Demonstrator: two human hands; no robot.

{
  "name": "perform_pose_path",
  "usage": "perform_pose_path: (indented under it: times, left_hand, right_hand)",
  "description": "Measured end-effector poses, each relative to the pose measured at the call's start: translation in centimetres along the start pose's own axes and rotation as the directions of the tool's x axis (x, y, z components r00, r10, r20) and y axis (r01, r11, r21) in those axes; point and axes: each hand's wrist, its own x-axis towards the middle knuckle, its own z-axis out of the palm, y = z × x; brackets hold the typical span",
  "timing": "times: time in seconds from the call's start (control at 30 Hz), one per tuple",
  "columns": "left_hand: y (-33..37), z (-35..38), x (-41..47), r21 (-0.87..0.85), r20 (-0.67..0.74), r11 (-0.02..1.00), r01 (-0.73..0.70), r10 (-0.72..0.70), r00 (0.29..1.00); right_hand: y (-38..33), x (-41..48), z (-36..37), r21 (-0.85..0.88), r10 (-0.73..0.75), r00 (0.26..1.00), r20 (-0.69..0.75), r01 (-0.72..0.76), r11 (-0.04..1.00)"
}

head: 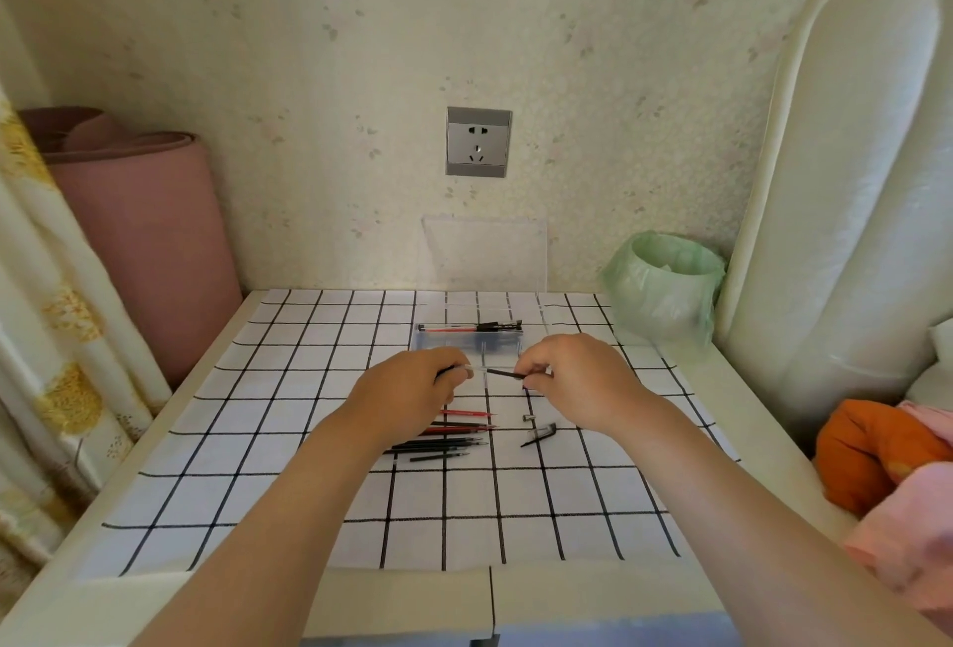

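Note:
My left hand [412, 386] grips a clear pen barrel [477, 369] held level above the checked cloth. My right hand [577, 378] pinches a thin black refill [505, 374] whose tip meets the barrel's open end. Below the hands lie several loose refills [454, 435], red and black, side by side on the cloth. A small metal piece [528, 418] and a black pen cap with clip [541, 435] lie to their right. Behind the hands a clear plastic box [466, 339] holds assembled pens [469, 327].
A white cloth with black grid [258, 440] covers the table. A green-lined bin [662, 285] stands at the back right, a wall socket [478, 142] above. A pink roll [144, 233] leans at the left, orange and pink fabric [876, 455] at the right.

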Motion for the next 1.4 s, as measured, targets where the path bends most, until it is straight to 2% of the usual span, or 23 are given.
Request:
perform_pose_path:
  times: [0.23,0.47,0.57,0.73,0.83,0.97,1.13,1.27,1.4]
  left_hand:
    - [0.2,-0.2,-0.2,0.058,0.031,0.998,-0.013,0.011,0.999]
    - [1.4,0.7,-0.3,0.07,0.045,0.995,-0.076,0.073,0.996]
    - [1.2,0.6,-0.3,0.09,0.029,0.994,-0.063,0.06,0.998]
    - [1.0,0.3,-0.3,0.091,0.036,0.995,-0.043,0.04,0.999]
    - [1.1,0.4,-0.4,0.079,0.044,0.996,-0.049,0.046,0.998]
    - [1.4,0.6,-0.5,0.049,0.063,0.996,-0.075,0.072,0.995]
    - [1.2,0.9,-0.3,0.058,0.057,0.997,-0.059,0.056,0.997]
    - [1.0,0.8,-0.5,0.061,0.072,0.996,-0.069,0.065,0.995]
    - [0.9,0.7,-0.6,0.058,0.106,0.996,-0.065,0.059,0.993]
  right_hand:
    - [-0.1,0.0,-0.1,-0.037,-0.043,0.999,-0.021,0.042,0.998]
    - [-1.5,0.2,1.1,0.051,-0.16,0.986,-0.054,0.163,0.985]
    - [-1.1,0.2,0.9,0.065,-0.128,0.99,-0.055,0.131,0.989]
    - [0.2,0.3,0.6,-0.029,-0.041,0.998,-0.052,0.039,0.999]
    - [0.0,0.1,0.8,0.028,-0.048,0.999,-0.026,0.048,0.998]
    - [-1.1,0.0,1.3,0.2,-0.099,0.995,0.016,0.094,0.975]
    - [-0.9,0.1,1.6,0.271,-0.1,0.992,0.082,0.074,0.96]
    - [0.4,0.3,1.4,0.141,-0.004,0.996,0.088,-0.008,0.99]
    - [1.2,0.2,1.7,-0.021,0.078,0.982,0.172,-0.076,0.997]
